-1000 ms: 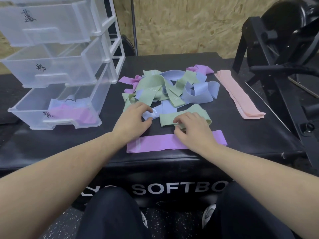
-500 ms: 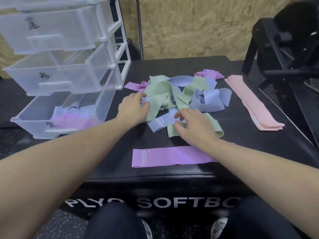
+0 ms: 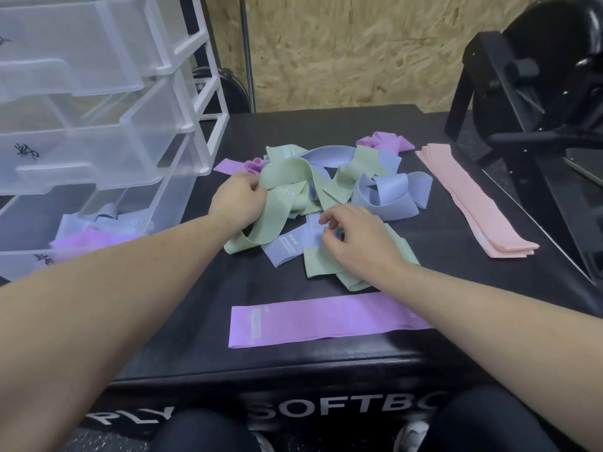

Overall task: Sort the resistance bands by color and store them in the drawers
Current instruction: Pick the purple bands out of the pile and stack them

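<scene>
The left hand [image 3: 236, 200] grips a green band [image 3: 279, 203] at the left side of the mixed pile [image 3: 329, 190] on the black tabletop [image 3: 424, 265], its fingers curled around the fabric. The right hand [image 3: 357, 243] rests on the near part of the pile with its fingers bent, pinching a blue band [image 3: 290, 244]. A flat purple band [image 3: 313, 319] lies near the front edge, pink bands [image 3: 473, 203] are stacked at the right, and the open bottom drawer [image 3: 98, 223] at the left holds blue and purple bands.

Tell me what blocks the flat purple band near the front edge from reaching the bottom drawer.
Nothing visible: the purple band lies alone, and the bottom drawer is pulled open, holding purple and blue bands.
</scene>
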